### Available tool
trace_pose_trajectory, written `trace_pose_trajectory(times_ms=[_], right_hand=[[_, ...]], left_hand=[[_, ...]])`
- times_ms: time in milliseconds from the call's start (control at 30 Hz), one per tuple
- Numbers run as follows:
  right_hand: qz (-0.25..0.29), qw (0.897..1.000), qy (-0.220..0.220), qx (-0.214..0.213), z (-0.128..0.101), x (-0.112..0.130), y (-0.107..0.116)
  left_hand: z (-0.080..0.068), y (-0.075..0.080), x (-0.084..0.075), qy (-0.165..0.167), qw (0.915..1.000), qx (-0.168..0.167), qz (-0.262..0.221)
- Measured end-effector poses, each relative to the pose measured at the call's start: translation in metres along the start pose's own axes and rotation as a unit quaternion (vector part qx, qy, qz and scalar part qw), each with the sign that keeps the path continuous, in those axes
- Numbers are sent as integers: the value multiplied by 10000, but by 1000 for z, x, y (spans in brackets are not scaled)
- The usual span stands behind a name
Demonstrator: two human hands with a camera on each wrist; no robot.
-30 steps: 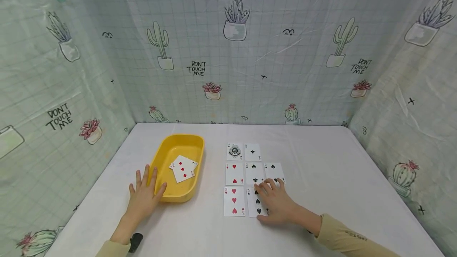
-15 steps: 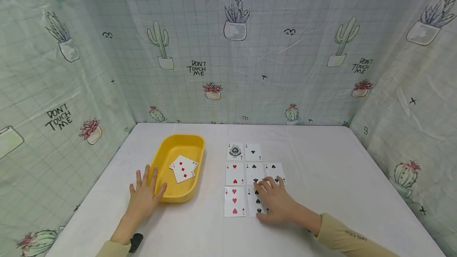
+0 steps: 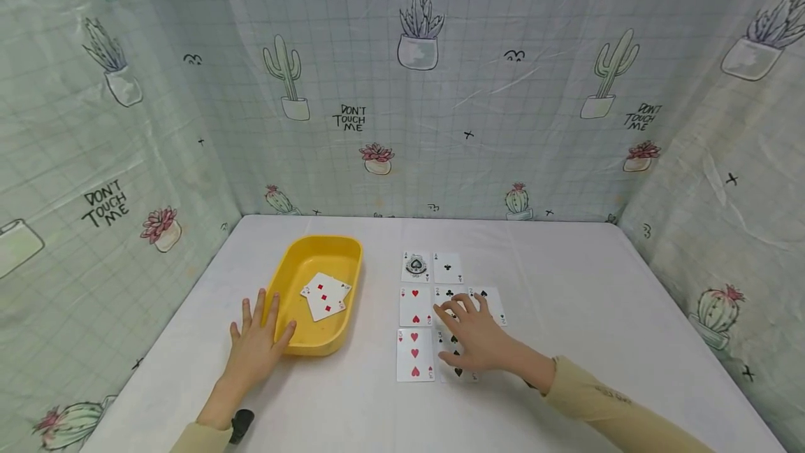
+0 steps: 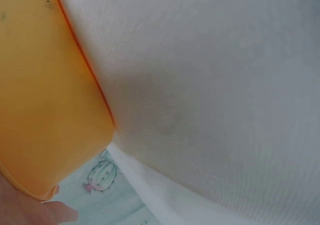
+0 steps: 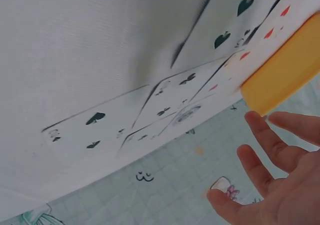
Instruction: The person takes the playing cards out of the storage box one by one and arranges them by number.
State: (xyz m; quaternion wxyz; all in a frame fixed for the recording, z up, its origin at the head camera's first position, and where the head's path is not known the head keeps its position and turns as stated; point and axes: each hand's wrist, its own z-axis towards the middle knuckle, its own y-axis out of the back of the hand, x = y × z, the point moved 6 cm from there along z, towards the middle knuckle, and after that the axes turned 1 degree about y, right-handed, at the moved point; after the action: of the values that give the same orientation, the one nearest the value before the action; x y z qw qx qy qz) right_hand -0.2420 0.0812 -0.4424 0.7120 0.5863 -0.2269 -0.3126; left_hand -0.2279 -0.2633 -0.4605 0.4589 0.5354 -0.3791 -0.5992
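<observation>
A person's right hand [image 3: 476,340], fingers spread and relaxed, hovers over face-up playing cards on a white table [image 3: 597,341], holding nothing. Its fingertips [image 3: 448,307] lie above the two of clubs [image 3: 448,294], a white card with black pips, lying flat, its long axis running away from the person. The left hand [image 3: 258,341] rests open and flat against the near rim of a yellow tray [image 3: 295,257] holding two red-pipped cards [image 3: 323,296].

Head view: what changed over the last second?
The right hand slid up and left off the 3 of spades, so its fingers now lie over the 2 of clubs; it holds nothing. The left hand stays flat against the yellow tray, and the cards have not moved.
</observation>
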Motion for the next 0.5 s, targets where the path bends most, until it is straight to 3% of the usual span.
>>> trace_pose_trajectory(times_ms=[300, 500], right_hand=[[189, 9997, 29, 166, 25, 6, 8], [253, 9987, 292, 326, 43, 16, 11]], left_hand=[[-1, 2, 0, -47, 10000, 6, -70], [-1, 1, 0, -44, 10000, -65, -18]])
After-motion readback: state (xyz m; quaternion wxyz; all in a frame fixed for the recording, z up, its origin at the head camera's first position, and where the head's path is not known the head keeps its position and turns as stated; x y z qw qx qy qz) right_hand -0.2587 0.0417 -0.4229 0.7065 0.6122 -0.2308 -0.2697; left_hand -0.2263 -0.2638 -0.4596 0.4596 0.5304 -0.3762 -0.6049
